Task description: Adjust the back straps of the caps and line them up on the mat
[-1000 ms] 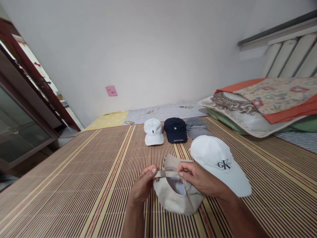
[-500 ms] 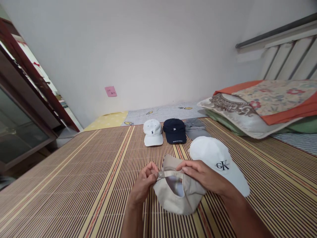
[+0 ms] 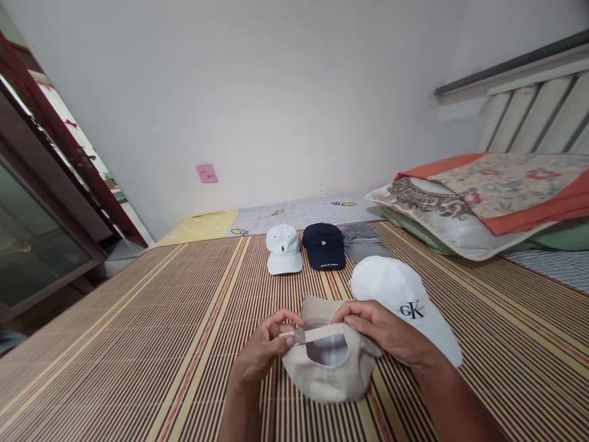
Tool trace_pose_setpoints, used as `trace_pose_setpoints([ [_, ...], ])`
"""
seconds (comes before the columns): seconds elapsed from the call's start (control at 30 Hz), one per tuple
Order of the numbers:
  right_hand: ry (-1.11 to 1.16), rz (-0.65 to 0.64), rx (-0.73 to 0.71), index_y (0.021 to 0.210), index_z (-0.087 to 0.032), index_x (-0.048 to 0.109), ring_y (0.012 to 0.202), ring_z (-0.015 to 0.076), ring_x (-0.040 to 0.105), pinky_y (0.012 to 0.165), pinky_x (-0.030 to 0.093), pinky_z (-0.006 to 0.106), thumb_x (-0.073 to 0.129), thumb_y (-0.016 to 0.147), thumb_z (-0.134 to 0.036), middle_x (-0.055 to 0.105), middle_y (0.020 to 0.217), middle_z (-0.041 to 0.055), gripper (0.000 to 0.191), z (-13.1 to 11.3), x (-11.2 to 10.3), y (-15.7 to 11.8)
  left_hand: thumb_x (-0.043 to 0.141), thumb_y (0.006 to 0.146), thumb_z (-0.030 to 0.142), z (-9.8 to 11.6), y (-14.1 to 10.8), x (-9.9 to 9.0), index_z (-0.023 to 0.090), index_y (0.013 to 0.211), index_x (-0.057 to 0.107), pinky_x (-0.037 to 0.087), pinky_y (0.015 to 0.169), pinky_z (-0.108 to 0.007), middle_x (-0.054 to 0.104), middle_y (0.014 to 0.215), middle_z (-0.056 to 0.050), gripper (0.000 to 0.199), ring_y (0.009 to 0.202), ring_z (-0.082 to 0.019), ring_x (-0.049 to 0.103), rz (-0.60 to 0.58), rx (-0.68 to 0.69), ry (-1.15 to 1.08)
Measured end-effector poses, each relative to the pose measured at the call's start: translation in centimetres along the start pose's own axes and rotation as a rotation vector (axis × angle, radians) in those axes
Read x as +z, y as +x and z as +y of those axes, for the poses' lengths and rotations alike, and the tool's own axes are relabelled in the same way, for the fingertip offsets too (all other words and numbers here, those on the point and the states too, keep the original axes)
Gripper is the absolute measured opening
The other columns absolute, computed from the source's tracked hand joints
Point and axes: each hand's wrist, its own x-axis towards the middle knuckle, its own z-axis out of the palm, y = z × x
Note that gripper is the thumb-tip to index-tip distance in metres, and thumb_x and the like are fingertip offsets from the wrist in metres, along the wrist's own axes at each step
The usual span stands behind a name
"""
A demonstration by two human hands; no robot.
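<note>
A beige baseball cap (image 3: 329,380) lies upside down on the striped mat, its back opening and strap toward me and its brim pointing away. My left hand (image 3: 264,347) pinches the strap's left end beside a small metal buckle (image 3: 299,336). At the strap's other end, my right hand (image 3: 384,331) grips the cap's edge between thumb and fingers. A white cap with black "CK"-like letters (image 3: 391,288) sits just beyond my right hand, its brim angled toward the lower right.
Farther back stand a white cap with a small dark emblem (image 3: 284,245), a navy cap (image 3: 323,242) and a grey cap (image 3: 361,239). The striped mat (image 3: 138,344) covers the bed. Pillows (image 3: 488,202) are stacked at the right, near a radiator (image 3: 543,113).
The strap is now stretched straighter across the cap's back opening, which shows wider. My left fingers have shifted slightly along the strap by the buckle. The other caps stay in place.
</note>
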Motion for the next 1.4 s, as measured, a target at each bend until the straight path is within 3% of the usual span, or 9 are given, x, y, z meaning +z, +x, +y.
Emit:
trace_pose_setpoints([
  [0.23,-0.050,0.004,-0.010,0.102,-0.017,0.073,0.083,0.0200,0.061,0.074,0.045,0.031,0.060,0.095,-0.051,0.070,0.091,0.0053,0.037,0.4,0.2,0.3,0.088,0.078,0.036,0.1,0.1,0.1,0.016,0.106,0.069,0.034,0.054,-0.018,0.062,0.072,0.002,0.040,0.057,-0.006,0.047,0.009,0.031,-0.002],
  [0.37,-0.236,0.042,-0.003,0.105,-0.021,0.074,0.097,0.0247,0.068,0.085,0.048,0.035,0.070,0.088,-0.032,0.076,0.105,0.0056,0.021,-1.8,2.1,-0.1,0.088,0.078,0.037,0.4,0.1,0.6,0.016,0.104,0.069,0.030,0.051,-0.017,0.058,0.070,0.005,0.039,0.055,-0.005,0.041,0.023,0.033,0.045],
  [0.53,-0.379,0.078,-0.066,0.108,-0.026,0.075,0.100,0.0212,0.069,0.087,0.047,0.032,0.064,0.090,-0.018,0.077,0.108,0.0001,0.022,-3.9,4.4,-0.4,0.090,0.075,0.035,0.4,0.5,1.2,0.018,0.109,0.067,0.032,0.055,-0.019,0.061,0.077,0.003,0.044,0.058,-0.006,0.046,-0.003,0.024,0.059],
  [0.6,-0.355,0.073,-0.083,0.105,-0.025,0.075,0.099,0.0204,0.069,0.085,0.047,0.031,0.063,0.092,-0.019,0.077,0.104,-0.0003,0.019,-4.1,4.5,-0.4,0.090,0.075,0.038,0.3,0.7,1.2,0.019,0.113,0.067,0.035,0.058,-0.020,0.063,0.081,0.002,0.048,0.063,-0.008,0.050,0.006,0.044,0.050],
  [0.7,-0.323,0.089,-0.090,0.099,-0.023,0.074,0.097,0.0203,0.068,0.085,0.046,0.031,0.065,0.091,-0.020,0.077,0.102,-0.0004,0.012,-4.0,4.0,-0.4,0.077,0.086,0.053,0.2,0.7,0.9,0.018,0.118,0.068,0.039,0.067,-0.024,0.066,0.090,-0.003,0.048,0.073,-0.013,0.055,0.033,0.103,0.045],
  [0.8,-0.319,0.103,-0.092,0.098,-0.023,0.073,0.092,0.0196,0.067,0.081,0.045,0.031,0.064,0.092,-0.021,0.075,0.098,-0.0010,0.011,-3.8,3.6,-0.3,0.068,0.090,0.061,0.2,0.6,0.7,0.015,0.110,0.071,0.040,0.072,-0.027,0.067,0.092,-0.006,0.050,0.078,-0.015,0.055,0.041,0.140,0.124],
  [0.97,-0.337,0.120,-0.082,0.096,-0.023,0.072,0.088,0.0191,0.065,0.078,0.044,0.031,0.063,0.091,-0.021,0.073,0.092,-0.0015,0.010,-3.5,3.4,-0.2,0.084,0.079,0.048,0.3,0.8,1.0,0.015,0.086,0.071,0.034,0.066,-0.025,0.059,0.075,0.000,0.036,0.069,-0.012,0.048,0.032,0.052,0.199],
  [1.17,-0.312,0.077,-0.078,0.094,-0.021,0.072,0.087,0.0179,0.064,0.077,0.044,0.029,0.063,0.087,-0.015,0.072,0.092,-0.0016,0.013,-3.2,3.2,-0.1,0.080,0.082,0.051,0.6,1.1,2.0,0.015,0.084,0.069,0.028,0.059,-0.024,0.051,0.068,0.003,0.038,0.061,-0.010,0.039,0.045,0.024,0.243],
  [1.4,-0.323,0.072,-0.056,0.093,-0.021,0.072,0.084,0.0183,0.064,0.074,0.044,0.029,0.062,0.097,-0.031,0.072,0.088,-0.0001,0.016,-3.5,4.1,-0.3,0.078,0.082,0.050,0.8,0.8,2.3,0.016,0.080,0.062,0.025,0.056,-0.024,0.046,0.066,0.005,0.038,0.059,-0.010,0.033,0.042,-0.002,0.287],
])
